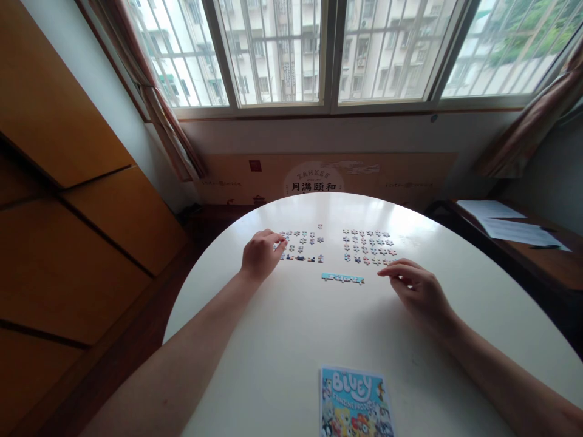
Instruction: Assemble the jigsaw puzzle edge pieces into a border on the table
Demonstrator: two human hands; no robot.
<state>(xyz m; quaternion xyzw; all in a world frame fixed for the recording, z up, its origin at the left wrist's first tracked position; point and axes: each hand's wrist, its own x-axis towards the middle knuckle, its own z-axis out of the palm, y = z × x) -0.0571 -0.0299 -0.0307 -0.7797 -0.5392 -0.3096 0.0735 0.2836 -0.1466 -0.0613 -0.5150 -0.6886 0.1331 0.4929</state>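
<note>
My left hand (264, 252) is at the left group of loose puzzle pieces (300, 243), its thumb and forefinger pinched together at the group's left edge. Whatever is between those fingertips is too small to make out. My right hand (412, 282) hovers just below the right group of pieces (367, 246), fingers bent and slightly apart, nothing visible in them. Between the hands lies a joined light-blue strip of puzzle pieces (342, 278). Nearer to me, a colourful Bluey picture card (355, 400) lies flat.
The round white table (282, 346) fills the middle. At the right stands a brown side table (537, 261) with papers (514, 230) and pens. A wooden cabinet (82, 243) is on the left; windows and curtains are beyond.
</note>
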